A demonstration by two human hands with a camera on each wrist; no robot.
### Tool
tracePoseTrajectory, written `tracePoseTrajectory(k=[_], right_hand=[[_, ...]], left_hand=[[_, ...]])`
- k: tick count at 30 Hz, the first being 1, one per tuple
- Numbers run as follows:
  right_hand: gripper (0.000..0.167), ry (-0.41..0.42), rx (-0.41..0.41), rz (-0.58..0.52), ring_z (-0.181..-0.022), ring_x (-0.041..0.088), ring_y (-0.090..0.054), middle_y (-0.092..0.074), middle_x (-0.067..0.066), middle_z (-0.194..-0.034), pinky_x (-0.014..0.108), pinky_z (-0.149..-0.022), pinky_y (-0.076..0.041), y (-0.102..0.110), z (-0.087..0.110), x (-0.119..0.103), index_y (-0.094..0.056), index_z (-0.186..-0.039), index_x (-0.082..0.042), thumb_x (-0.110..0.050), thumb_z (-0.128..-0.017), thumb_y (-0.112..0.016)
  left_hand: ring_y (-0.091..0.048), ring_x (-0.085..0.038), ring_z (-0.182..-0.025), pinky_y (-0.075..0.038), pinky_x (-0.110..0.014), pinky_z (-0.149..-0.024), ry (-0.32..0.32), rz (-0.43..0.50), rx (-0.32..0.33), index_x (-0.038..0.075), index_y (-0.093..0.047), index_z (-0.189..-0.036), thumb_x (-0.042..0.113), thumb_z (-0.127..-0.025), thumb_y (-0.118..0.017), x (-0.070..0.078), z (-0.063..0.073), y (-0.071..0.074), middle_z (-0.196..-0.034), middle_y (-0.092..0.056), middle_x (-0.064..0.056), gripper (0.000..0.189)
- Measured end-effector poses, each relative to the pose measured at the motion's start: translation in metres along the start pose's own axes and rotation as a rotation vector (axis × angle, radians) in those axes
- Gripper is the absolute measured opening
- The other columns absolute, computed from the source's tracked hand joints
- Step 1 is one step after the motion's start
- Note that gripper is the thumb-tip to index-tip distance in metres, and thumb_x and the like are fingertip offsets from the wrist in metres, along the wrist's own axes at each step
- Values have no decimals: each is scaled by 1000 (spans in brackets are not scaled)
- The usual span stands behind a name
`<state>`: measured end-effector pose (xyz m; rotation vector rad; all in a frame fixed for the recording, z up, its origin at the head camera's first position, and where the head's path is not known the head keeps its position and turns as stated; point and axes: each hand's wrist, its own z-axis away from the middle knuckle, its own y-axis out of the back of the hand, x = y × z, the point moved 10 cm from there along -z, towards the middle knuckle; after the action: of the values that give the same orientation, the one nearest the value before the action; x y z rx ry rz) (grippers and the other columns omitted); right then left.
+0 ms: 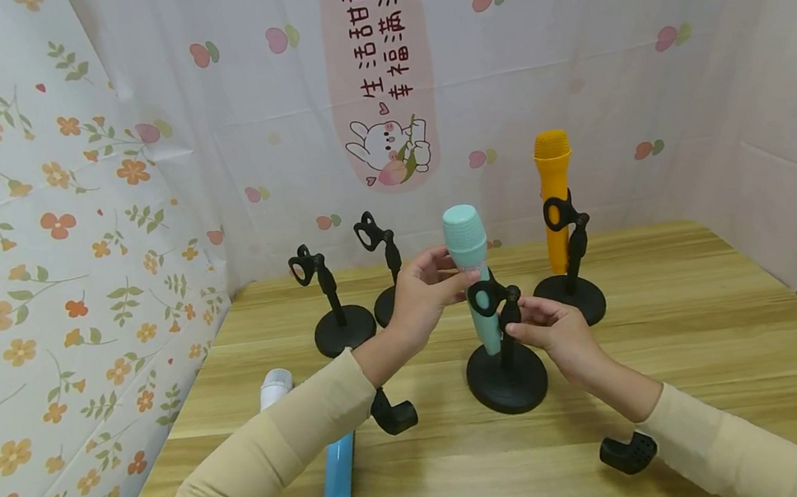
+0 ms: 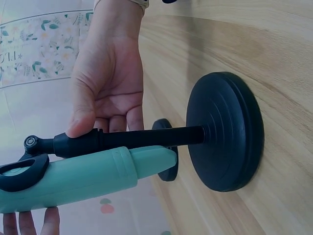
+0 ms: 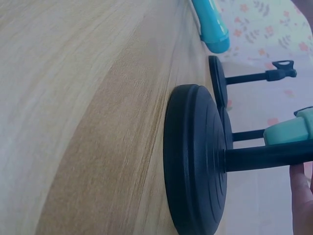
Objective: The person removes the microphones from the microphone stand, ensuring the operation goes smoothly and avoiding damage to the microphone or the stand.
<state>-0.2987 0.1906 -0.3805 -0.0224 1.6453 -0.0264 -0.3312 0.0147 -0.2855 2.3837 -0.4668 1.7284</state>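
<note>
A mint-green microphone (image 1: 483, 323) stands nearly upright in the ring clip of a black microphone stand (image 1: 508, 380). My left hand (image 1: 422, 291) holds the microphone just below its head, thumb across the front. In the left wrist view, its fingertips (image 2: 51, 223) show beneath the microphone's body. My right hand (image 1: 559, 336) pinches the stand's post just below the clip joint, with the thumb on the near side. The stand's round base (image 3: 195, 161) is on the table. The clip's ring (image 2: 29, 174) lies around the microphone in the left wrist view.
An orange microphone (image 1: 552, 180) is in another black stand (image 1: 570, 298) at the back right. Two stands (image 1: 345, 330) without microphones are at the back left. A blue microphone (image 1: 338, 488) and a white one (image 1: 275, 385) lie front left, partly behind my left sleeve. Fabric walls surround the table.
</note>
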Motion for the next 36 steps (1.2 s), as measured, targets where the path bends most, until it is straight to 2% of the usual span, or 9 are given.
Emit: tracePoseTrajectory(k=[9, 16, 19, 27, 36], right_hand=[[39, 32, -8, 9, -90, 8, -59, -64, -6, -92, 22, -82, -53, -2, 0, 0, -58, -124, 4, -1, -88, -70], [29, 40, -20, -19, -89, 9, -59, -65, -7, -91, 22, -82, -53, -2, 0, 0, -66, -111, -15, -1, -87, -71], [28, 42, -18, -22, -89, 9, -58, -64, -6, -91, 21, -82, -53, -2, 0, 1, -67, -109, -18, -1, -87, -71], [28, 71, -9, -13, -91, 10, -57, -64, -6, -93, 22, -81, -53, -4, 1, -4, -65, -111, -11, 1, -86, -72], [36, 101, 36, 76, -91, 9, -58, -64, -9, -96, 19, -81, -52, -1, 2, -8, -59, -118, 5, -1, -85, -73]], left_hand=[[-66, -22, -93, -57, -39, -80, 9, 9, 12, 5, -62, -123, 5, -87, -73, -3, 1, 3, -105, -65, -9, 38], [-66, -22, -94, -56, -39, -80, 6, 29, 21, 5, -62, -123, 5, -87, -73, -6, 0, 3, -105, -65, -9, 38], [-66, -22, -94, -56, -39, -81, 7, 34, 24, 5, -62, -123, 5, -87, -73, -6, 0, 3, -105, -66, -9, 38], [-65, -22, -96, -56, -39, -82, -20, 31, 19, 5, -60, -124, 6, -88, -72, -4, 2, 2, -108, -66, -9, 38], [-62, -20, -99, -55, -37, -84, -45, 29, 36, 3, -59, -124, 5, -88, -71, -3, 5, -1, -110, -65, -9, 38]])
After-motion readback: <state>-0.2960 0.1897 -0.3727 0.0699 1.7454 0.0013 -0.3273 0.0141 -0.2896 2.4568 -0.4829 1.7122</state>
